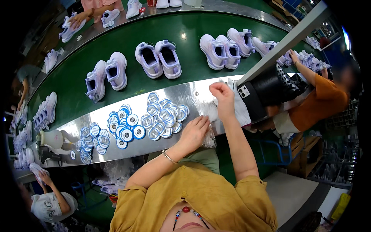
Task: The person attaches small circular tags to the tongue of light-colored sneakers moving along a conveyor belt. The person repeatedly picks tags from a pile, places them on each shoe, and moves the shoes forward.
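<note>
The person stands at a steel bench (185, 96) that runs beside a green conveyor belt (181, 29) carrying pale lilac shoes (157, 58) in pairs.

The left hand (194, 133) lies flat and open, palm down, on a bundle of clear plastic fasteners (210, 116) at the near edge of the bench, pinning its lower end. The right hand (222, 94) is raised just above and beyond it, closed in a pinch on the upper end of the same bundle; whether it grips one strand or several cannot be told, since the plastic is thin and blurred.

The bundle's long axis runs roughly from the left hand up and away to the right hand, so it lies between the two, touching both. The left hand is nearer its bulk; the right holds only the tip.

Just to the left of the left hand lies a heap of round blue-and-white tags (164, 118), with more tags (123, 123) spread further left along the bench. The left hand is the nearer one to them; the right is well apart. A white cloth (240, 110) lies beside the right forearm.

Another worker in an orange top (322, 102) reaches to shoes at the right.
</note>
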The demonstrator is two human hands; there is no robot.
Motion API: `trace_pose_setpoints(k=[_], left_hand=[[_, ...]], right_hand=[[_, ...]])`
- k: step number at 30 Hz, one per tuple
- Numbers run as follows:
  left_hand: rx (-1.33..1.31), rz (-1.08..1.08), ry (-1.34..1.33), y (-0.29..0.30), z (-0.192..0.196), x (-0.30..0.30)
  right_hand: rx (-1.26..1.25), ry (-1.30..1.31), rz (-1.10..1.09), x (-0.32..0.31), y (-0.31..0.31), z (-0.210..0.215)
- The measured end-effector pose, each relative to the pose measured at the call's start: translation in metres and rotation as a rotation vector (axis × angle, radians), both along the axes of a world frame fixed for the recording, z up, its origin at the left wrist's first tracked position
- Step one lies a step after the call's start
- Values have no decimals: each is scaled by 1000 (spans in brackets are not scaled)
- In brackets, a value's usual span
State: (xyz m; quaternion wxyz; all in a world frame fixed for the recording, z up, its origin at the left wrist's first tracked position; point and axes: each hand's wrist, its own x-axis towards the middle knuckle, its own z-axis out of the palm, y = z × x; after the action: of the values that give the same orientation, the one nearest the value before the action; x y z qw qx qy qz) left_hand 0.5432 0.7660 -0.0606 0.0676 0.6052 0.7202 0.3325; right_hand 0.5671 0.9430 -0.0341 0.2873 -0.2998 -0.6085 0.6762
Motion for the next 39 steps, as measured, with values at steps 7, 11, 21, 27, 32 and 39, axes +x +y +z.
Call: trace_pose_setpoints(k=[7,11,21,27,32,39], left_hand=[[107,103,-44,-6,23,-8],[184,369,-31,-37,30,-54],[-126,476,-431,-50,23,-107],[-73,573,-1065,-56,39,-105],[156,620,-1311,-58,38,-95],[303,584,-1380,-54,48,-86]], right_hand=[[-295,356,-56,-6,0,39],[-411,314,100,15,6,38],[-95,-118,308,16,-40,14],[46,-275,386,7,-83,5],[122,-234,362,-8,-103,19],[276,-225,324,-23,-110,24]])
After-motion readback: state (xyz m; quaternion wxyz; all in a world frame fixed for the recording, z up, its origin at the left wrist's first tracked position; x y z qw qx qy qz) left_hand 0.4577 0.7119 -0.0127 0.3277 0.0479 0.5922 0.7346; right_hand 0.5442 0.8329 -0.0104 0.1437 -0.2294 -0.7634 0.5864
